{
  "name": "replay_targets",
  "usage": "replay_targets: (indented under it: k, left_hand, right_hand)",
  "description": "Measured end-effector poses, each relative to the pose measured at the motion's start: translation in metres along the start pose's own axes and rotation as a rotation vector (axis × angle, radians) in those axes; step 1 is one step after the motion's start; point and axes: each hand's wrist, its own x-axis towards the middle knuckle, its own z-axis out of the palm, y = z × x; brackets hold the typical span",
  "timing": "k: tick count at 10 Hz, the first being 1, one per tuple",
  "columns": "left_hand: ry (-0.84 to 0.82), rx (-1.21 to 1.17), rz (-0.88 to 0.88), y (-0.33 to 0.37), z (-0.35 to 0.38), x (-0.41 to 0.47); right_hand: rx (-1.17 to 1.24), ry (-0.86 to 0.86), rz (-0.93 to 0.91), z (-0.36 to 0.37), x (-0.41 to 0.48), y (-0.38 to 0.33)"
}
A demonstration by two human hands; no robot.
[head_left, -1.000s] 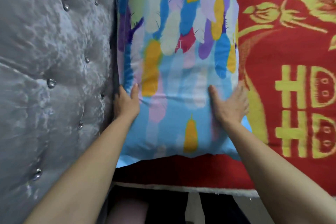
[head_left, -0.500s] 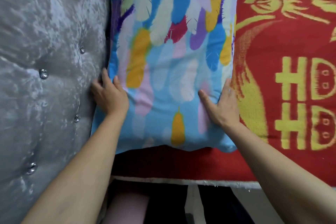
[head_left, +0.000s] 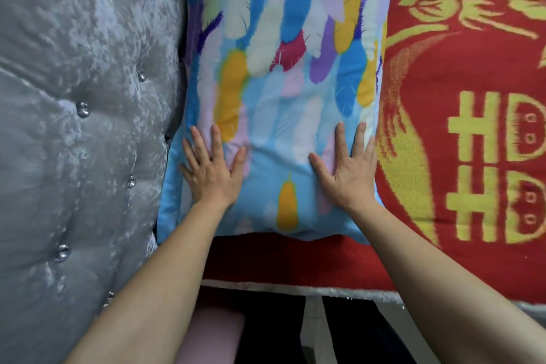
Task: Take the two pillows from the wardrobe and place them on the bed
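Feather-print pillow (head_left: pixel 283 91) lies on the red bed blanket (head_left: pixel 461 156), its left edge against the grey tufted headboard (head_left: pixel 79 127); left hand (head_left: pixel 211 171) and right hand (head_left: pixel 348 174) both flat, fingers spread, pressing its near end; nothing gripped.

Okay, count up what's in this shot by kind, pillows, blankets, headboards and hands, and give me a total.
Pillows: 1, the feather-print pillow lying on the bed.
Blankets: 1, the red blanket with yellow patterns.
Headboards: 1, the grey tufted headboard.
Hands: 2, the left hand and right hand, both flat on the pillow.
Total: 5.
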Motion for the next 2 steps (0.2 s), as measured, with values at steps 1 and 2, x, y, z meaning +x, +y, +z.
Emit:
replay_targets:
  k: [1,2]
  left_hand:
    - [-0.101,-0.027,-0.068,0.015,-0.028,-0.002]
    - [-0.113,-0.006,-0.056,0.035,-0.067,-0.011]
  right_hand:
    - [-0.086,-0.179,-0.027,-0.028,0.006,-0.001]
    - [-0.141,-0.229,-0.1,-0.07,0.002,-0.006]
